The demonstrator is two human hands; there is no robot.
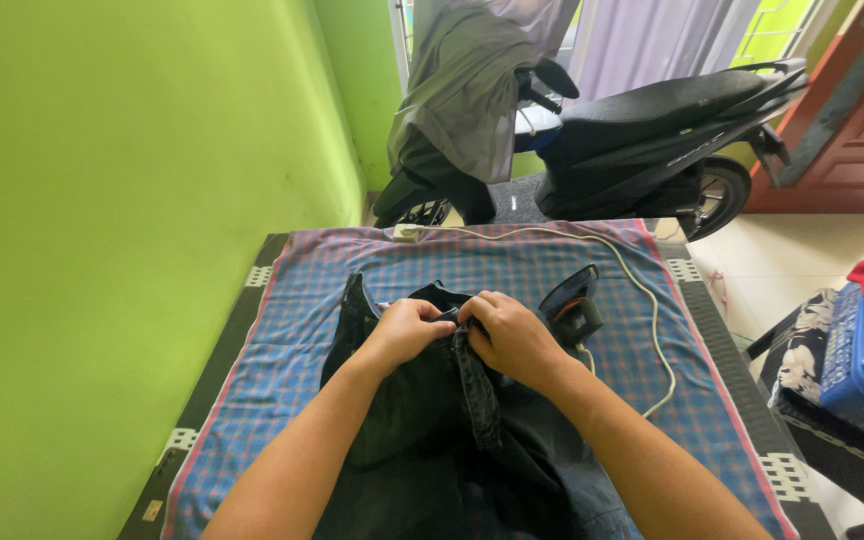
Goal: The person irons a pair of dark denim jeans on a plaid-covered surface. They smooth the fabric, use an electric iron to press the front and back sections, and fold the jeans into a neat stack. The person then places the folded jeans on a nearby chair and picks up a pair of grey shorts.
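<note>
A: So, from the head view, where do things stand?

B: The dark charcoal denim trousers [432, 430] lie on the counter [742, 400], which is covered by a blue and red checked cloth [512, 265]. Their waistband end is far from the person and the legs run toward the near edge. Both hands are at the waistband, close together.

A: What are the hands doing?

B: The left hand [407, 330] is curled shut on the left flap of the fly, thumb and fingers pinching the cloth. The right hand [512, 340] is also closed, gripping the right flap just beside it. The two hands nearly touch.

A: Is the iron in use?

B: No. The black electric iron [572, 300] stands tilted up on its heel just right of the right hand, untouched. Its cream-white cord [652, 320] loops along the right side and runs to the far edge, where a small white plug block [407, 233] sits.

A: How far along, then?

B: I judge it early. The trousers look rumpled at the waist and are being arranged, with pressing not yet begun. Whether the fly is being opened or closed I cannot tell.

A: Anything else around?

B: A black scooter [652, 130] under a grey cover [462, 90] beyond the counter, and a blue plastic basket [862, 360] of clothes at the right.
</note>
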